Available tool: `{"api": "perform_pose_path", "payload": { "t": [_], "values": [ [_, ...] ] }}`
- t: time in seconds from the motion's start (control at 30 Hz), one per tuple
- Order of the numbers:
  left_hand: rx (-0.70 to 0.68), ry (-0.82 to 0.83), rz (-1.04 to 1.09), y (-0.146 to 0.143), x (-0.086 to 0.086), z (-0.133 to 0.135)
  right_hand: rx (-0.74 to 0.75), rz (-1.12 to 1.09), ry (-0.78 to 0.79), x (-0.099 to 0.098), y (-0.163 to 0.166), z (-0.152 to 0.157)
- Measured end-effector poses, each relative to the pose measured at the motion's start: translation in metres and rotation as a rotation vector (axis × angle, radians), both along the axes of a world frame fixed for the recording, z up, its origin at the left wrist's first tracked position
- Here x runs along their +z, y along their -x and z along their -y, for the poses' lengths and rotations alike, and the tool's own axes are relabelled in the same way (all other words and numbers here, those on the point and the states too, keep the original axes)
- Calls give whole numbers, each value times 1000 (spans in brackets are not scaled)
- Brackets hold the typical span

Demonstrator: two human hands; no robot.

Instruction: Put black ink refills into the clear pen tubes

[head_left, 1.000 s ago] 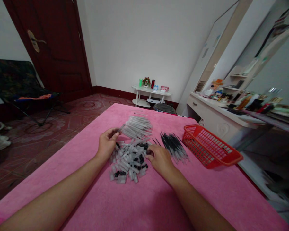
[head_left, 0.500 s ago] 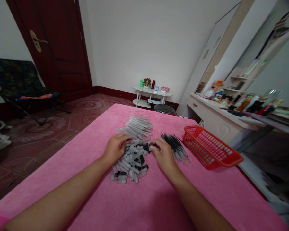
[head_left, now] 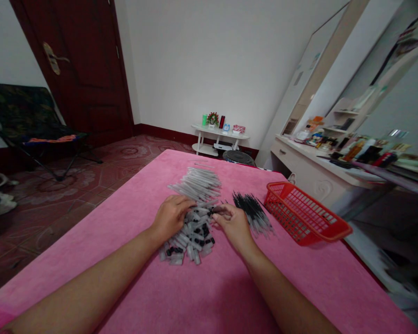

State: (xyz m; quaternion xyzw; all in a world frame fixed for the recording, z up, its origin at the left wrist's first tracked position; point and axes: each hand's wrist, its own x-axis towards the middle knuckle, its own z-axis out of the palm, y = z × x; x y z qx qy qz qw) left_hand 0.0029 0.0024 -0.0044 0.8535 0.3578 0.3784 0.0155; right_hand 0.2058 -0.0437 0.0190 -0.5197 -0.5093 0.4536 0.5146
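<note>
A heap of clear pen caps with black ends (head_left: 190, 236) lies in the middle of the pink tablecloth (head_left: 212, 287). My left hand (head_left: 170, 217) rests on the heap's upper left, fingers curled round a clear pen barrel. My right hand (head_left: 231, 222) sits at the heap's upper right, fingers pinched on a small dark part. The two hands nearly meet above the heap. Behind them lies a pile of clear pen barrels (head_left: 198, 183), and to the right a bundle of black refills (head_left: 252, 211).
A red plastic basket (head_left: 304, 218) stands at the right of the table. Beyond it is a white dressing table (head_left: 310, 169) crowded with bottles under a mirror. A dark red door (head_left: 80, 69), a folding chair (head_left: 24, 125) and a small white shelf (head_left: 219, 137) stand farther off.
My left hand came down and right from the barrel pile onto the cap heap. My right hand shifted up toward it, and the two now almost touch.
</note>
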Motion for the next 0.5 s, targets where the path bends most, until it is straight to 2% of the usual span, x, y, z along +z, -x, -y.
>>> {"api": "perform_pose_path", "payload": {
  "t": [0.5],
  "values": [
    [-26,-42,-35,-2,0,4,-1,45,-34,-5,0,0]
  ]
}}
